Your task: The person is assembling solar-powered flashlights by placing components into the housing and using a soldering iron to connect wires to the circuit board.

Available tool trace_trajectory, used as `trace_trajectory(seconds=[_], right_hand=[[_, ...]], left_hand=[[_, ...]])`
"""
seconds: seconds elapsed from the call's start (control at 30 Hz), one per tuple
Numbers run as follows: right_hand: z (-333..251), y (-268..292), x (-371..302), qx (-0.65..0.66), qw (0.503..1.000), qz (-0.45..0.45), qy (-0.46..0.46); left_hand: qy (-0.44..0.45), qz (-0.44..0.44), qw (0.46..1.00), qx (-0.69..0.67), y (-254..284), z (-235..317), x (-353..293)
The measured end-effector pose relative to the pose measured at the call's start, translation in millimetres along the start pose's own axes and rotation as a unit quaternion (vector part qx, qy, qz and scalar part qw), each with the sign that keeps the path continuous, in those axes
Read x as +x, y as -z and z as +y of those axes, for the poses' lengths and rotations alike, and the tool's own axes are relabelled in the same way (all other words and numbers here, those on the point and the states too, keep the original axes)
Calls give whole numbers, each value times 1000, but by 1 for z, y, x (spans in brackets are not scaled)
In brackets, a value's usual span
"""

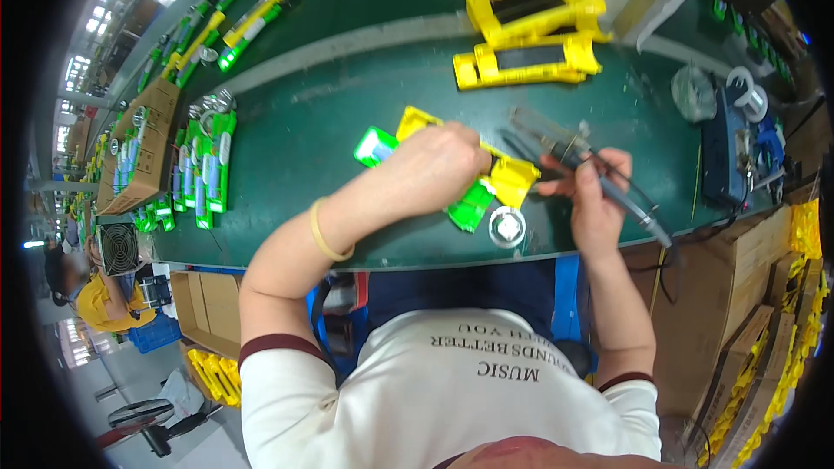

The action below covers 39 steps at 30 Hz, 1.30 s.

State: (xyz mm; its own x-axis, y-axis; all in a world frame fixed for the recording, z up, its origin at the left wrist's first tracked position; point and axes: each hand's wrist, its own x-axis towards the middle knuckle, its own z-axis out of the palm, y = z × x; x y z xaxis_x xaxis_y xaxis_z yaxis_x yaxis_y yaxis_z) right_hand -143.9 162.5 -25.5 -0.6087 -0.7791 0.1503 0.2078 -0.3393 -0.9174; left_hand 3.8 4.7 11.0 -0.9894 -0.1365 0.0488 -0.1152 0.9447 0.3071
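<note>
My left hand (439, 165) is closed over a yellow plastic housing (517, 179), pressing on it above the table. A green plastic casing (472, 207) lies under it, and its other end shows left of my wrist. What the fingertips pinch is hidden. Between the fingers of my right hand (595, 200) is a slim, dark soldering iron (641, 215), slanted across the palm; its front end is blurred. That hand is just right of the yellow housing. A round silvery part with a pale square centre (507, 227) lies near the table edge, below the housing.
Stacked yellow housings (530, 61) lie at the back. Several green casings (201, 165) stand at left beside a cardboard box (143, 148). At right are a blue bench unit (725, 152), a wire spool (747, 94) and a clear bag (692, 93). Another person (109, 300) is far left.
</note>
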Motion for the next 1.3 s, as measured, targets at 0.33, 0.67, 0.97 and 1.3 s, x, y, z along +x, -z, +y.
trace_trajectory(seconds=[0.33, 0.67, 0.97, 1.3], right_hand=[[28, 7, -9, 6, 999, -26, -44], [22, 10, -7, 14, 999, 0, -51], [17, 2, 2, 19, 998, 10, -51], [19, 7, -2, 20, 999, 15, -48]], left_hand=[[-14, 26, 1000, 2, -10, 8, -8], [-16, 52, 998, 6, -18, 17, -6], [5, 45, 999, -4, -12, 12, -2], [109, 15, 993, -35, -14, 23, -2]])
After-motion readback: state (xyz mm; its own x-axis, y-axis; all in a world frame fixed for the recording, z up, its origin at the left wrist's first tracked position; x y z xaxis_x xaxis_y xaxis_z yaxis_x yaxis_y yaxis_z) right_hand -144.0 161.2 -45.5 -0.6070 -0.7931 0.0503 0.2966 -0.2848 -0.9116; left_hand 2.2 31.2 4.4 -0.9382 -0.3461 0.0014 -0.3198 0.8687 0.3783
